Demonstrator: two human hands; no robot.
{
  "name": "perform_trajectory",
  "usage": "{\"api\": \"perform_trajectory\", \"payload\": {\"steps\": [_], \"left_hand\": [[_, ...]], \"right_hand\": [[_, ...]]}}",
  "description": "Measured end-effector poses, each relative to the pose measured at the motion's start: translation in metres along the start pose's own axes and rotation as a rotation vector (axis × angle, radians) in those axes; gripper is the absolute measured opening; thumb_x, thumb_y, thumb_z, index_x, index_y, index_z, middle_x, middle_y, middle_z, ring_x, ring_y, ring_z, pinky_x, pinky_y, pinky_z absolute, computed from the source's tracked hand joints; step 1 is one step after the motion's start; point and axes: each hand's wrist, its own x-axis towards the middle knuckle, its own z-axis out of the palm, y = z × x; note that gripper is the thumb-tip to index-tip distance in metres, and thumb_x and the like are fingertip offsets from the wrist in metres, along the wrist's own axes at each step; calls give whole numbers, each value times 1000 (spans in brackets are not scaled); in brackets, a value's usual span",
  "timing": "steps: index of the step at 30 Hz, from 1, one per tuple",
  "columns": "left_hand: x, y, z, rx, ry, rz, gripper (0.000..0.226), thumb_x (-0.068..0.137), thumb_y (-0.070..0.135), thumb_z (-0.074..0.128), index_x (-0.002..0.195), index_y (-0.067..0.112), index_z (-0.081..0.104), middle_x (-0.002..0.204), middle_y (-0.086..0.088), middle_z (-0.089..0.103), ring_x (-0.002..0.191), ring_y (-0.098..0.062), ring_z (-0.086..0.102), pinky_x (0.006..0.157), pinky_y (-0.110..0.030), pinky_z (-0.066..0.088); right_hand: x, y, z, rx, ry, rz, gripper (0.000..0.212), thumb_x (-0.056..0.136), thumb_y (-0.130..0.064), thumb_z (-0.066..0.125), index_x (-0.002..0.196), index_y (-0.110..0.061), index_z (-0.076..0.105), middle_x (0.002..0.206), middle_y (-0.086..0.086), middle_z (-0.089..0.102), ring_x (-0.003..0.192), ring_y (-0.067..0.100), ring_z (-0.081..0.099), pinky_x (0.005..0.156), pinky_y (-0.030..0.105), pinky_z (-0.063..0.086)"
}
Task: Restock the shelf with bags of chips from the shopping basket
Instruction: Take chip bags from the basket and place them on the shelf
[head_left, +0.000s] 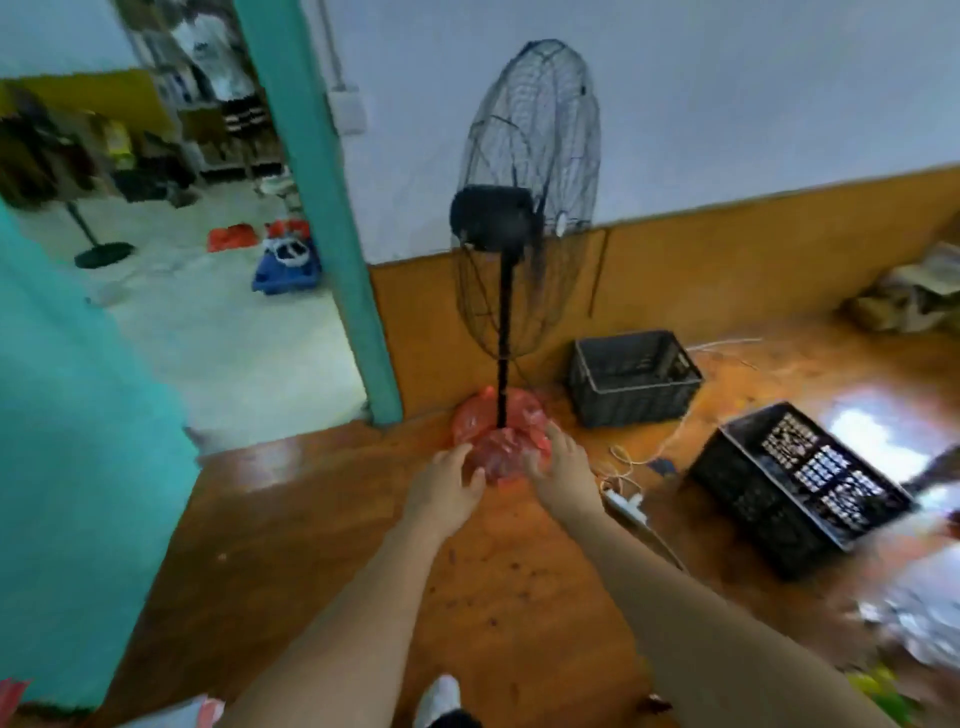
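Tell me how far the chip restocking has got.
Nothing looks done: no shelf, chip bags or shopping basket are in view. In hand: the left hand and right hand hold a crumpled red plastic bag by the fan stand. Two black crates sit nearby. All restocking remains.

Soft, motion-blurred wide-angle view; glare on the wooden floor (862, 441) at right.

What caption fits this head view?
Both hands, left and right, hold a crumpled red plastic bag before a standing fan; two black crates nearby.
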Motion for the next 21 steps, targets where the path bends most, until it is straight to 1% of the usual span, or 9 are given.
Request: {"api": "perform_trajectory", "payload": {"steps": [4,6,9,12,14,16,18,21], "left_hand": [[86,73,49,111,-187,225,53,93,49,45,141,27,43,141,-4,51,128,-27,48,106,-41,43],[123,114,71,158,-269,348,53,94,49,45,141,27,43,140,-5,51,127,-28,49,106,-43,43],[161,177,101,209,-386,541,52,95,45,48,142,23,44,140,-8,52,128,-29,49,107,-41,41],[180,232,143,302,-526,736,52,94,44,48,141,23,44,140,-7,52,128,-28,49,105,-39,41],[181,264,174,364,-611,810,53,95,46,46,143,23,42,141,-8,50,129,-29,49,105,-40,41],[166,295,209,402,-696,891,54,95,47,45,144,23,40,140,-11,51,129,-31,49,106,-40,40],[140,323,238,433,-792,989,54,96,47,45,145,24,39,140,-11,50,129,-32,48,107,-40,40],[97,359,277,465,-935,1118,54,95,47,47,145,27,38,140,-7,49,128,-29,49,105,-40,42]], "right_hand": [[20,80,-55,-37,193,255,64,95,-43,48,148,-13,28,150,8,37,137,27,36,110,39,34],[17,116,-77,-18,297,419,63,94,-39,50,147,-12,30,150,7,37,137,26,36,110,37,34],[-3,158,-101,21,408,674,69,93,-39,52,150,-10,25,152,8,33,139,26,33,114,36,29],[-40,195,-115,30,522,874,69,92,-38,53,149,-9,27,151,9,36,138,27,34,113,35,30],[-69,211,-120,53,589,1009,69,92,-40,52,149,-12,26,151,8,35,139,27,32,112,37,32],[-101,223,-121,80,623,1155,68,92,-41,50,149,-12,26,151,8,34,138,29,33,111,40,33],[-132,235,-121,106,640,1281,68,92,-40,50,148,-9,27,149,11,37,134,32,38,109,40,34],[-169,256,-118,163,661,1414,65,89,-38,52,144,-9,32,141,14,44,127,33,44,104,40,39]]}}
